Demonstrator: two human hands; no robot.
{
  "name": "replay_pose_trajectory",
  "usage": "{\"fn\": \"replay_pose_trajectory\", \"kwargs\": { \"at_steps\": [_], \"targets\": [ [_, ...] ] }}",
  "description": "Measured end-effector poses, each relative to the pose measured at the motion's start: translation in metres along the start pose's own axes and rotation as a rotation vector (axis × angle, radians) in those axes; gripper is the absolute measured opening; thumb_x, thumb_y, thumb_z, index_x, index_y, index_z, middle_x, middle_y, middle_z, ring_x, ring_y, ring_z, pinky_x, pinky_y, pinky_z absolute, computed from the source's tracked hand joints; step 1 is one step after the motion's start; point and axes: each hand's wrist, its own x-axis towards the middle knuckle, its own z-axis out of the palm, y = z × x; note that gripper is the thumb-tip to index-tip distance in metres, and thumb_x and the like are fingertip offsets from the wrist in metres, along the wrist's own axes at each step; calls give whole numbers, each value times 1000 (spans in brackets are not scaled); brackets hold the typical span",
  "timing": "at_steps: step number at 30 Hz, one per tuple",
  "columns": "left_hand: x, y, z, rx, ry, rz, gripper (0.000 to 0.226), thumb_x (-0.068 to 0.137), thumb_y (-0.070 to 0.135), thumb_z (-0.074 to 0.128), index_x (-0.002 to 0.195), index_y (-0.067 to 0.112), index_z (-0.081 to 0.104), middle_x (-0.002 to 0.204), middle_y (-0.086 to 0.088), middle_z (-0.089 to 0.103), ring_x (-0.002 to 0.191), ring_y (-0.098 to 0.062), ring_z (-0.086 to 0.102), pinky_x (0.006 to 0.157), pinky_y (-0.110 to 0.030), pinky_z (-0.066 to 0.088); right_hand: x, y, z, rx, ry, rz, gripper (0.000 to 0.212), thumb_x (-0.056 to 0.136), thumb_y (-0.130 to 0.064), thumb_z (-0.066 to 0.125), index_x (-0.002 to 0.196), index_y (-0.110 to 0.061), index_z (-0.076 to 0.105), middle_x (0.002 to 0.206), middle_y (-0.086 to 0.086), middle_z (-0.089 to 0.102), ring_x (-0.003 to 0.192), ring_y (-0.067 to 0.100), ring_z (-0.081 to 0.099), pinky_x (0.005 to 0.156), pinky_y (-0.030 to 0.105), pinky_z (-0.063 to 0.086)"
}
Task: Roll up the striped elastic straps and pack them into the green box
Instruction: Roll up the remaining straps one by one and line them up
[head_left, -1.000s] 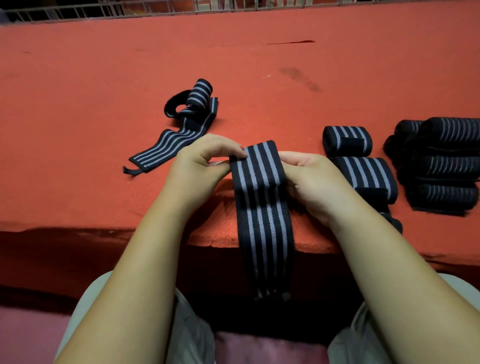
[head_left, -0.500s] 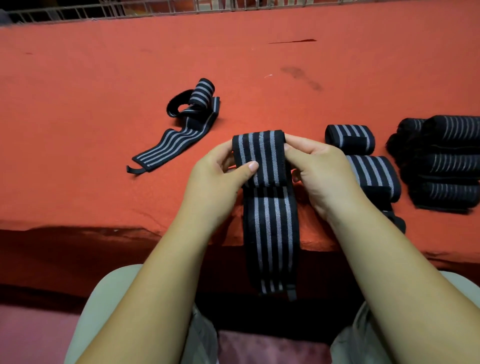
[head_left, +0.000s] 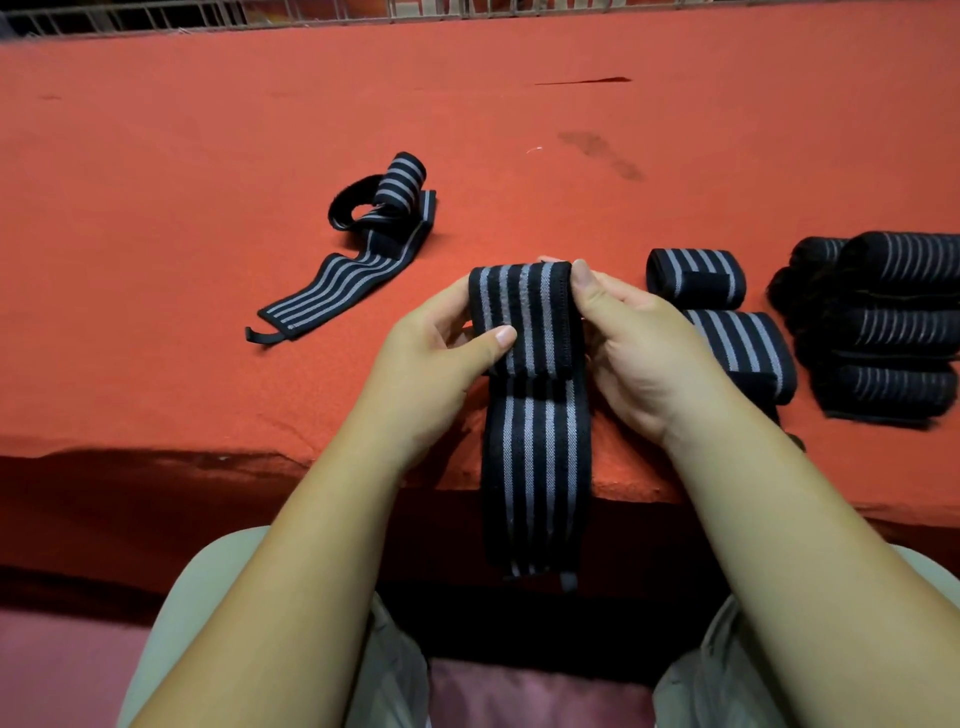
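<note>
head view: the step in hand is rolling. the left hand (head_left: 441, 348) and right hand (head_left: 639, 343) both pinch the rolled end of the striped strap (head_left: 524, 322) above the near edge of the red table (head_left: 156, 182), thumbs on its face; the free tail hangs down toward the lap. one unrolled strap (head_left: 358, 260) lies to the left, the finished rolls (head_left: 696, 278) to the right. the green box is not in view. the next move likely calls for turning the roll tightly down the tail, edges aligned.
</note>
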Motion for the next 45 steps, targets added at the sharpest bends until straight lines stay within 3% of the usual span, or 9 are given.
{"fn": "replay_pose_trajectory", "kwargs": {
  "at_steps": [8, 12, 17, 19, 22, 26, 33, 41, 45],
  "targets": [
    [2, 2, 1, -65, 55, 3, 41, 99, -7, 68, 136, 9, 69, 128, -8, 77, 118, -29, 75, 100, -39, 60, 0, 1, 3, -132, 23, 41, 53, 107, -60, 51, 130, -18, 75, 123, 6, 79, 119, 31, 74, 112, 54, 52],
    [8, -2, 4, -138, 173, -20, 45, 96, -7, 71, 138, 9, 69, 128, -9, 77, 118, -33, 75, 104, -50, 60, -9, -11, 2, -764, 27, 117, 81, 96, -89, 27, 92, -27, 79, 73, -10, 73, 66, 7, 68, 76, 35, 51],
    [13, 3, 1, -225, 204, -42, 42, 98, -3, 71, 139, 7, 69, 130, -9, 77, 123, -29, 73, 111, -49, 56, -13, -8, -4, -807, -153, -6, 46, 107, -59, 52, 87, -23, 72, 64, -15, 64, 56, -1, 56, 67, 25, 47],
    [12, 8, 1, -198, 168, -59, 35, 104, 4, 67, 138, 9, 70, 129, -5, 78, 124, -22, 73, 108, -39, 57, -11, -6, -5, -788, -124, -56, 38, 110, -47, 54, 93, -18, 72, 64, -17, 67, 57, -3, 58, 64, 19, 45],
    [10, 12, -3, -195, 91, -151, 34, 113, 21, 56, 145, 21, 66, 129, -2, 78, 112, -21, 77, 97, -37, 62, -8, -1, -5, -792, -55, -87, 47, 110, -51, 52, 93, -8, 64, 71, -2, 69, 63, 7, 57, 63, 40, 45],
    [6, 9, -9, -194, 3, -218, 40, 115, 28, 51, 154, 33, 57, 135, -2, 76, 110, -26, 77, 92, -41, 62, -5, 7, -3, -857, -40, -100, 56, 107, -59, 43, 104, -7, 63, 103, 15, 75, 95, 32, 71, 91, 56, 55],
    [7, 7, -6, -221, -11, -189, 40, 116, 29, 50, 155, 32, 57, 140, -10, 72, 134, -36, 66, 112, -47, 56, -4, 9, 3, -765, 20, -95, 42, 112, -49, 44, 112, -14, 68, 108, 6, 77, 103, 24, 71, 97, 45, 55],
    [3, 0, -9, -12, 72, -254, 49, 89, 13, 87, 135, 13, 71, 111, -30, 74, 105, -46, 77, 98, -64, 60, -3, 12, 3, -642, 95, -99, 23, 112, -45, 51, 121, -32, 68, 105, -12, 79, 96, 3, 75, 92, 37, 58],
    [2, 1, -6, 2, 106, -237, 39, 91, 2, 82, 129, 8, 73, 101, -14, 82, 93, -29, 82, 86, -44, 65, -4, 10, 2, -620, 96, -102, 24, 110, -49, 51, 124, -37, 67, 107, -13, 79, 98, 2, 75, 95, 38, 58]
  ]
}}
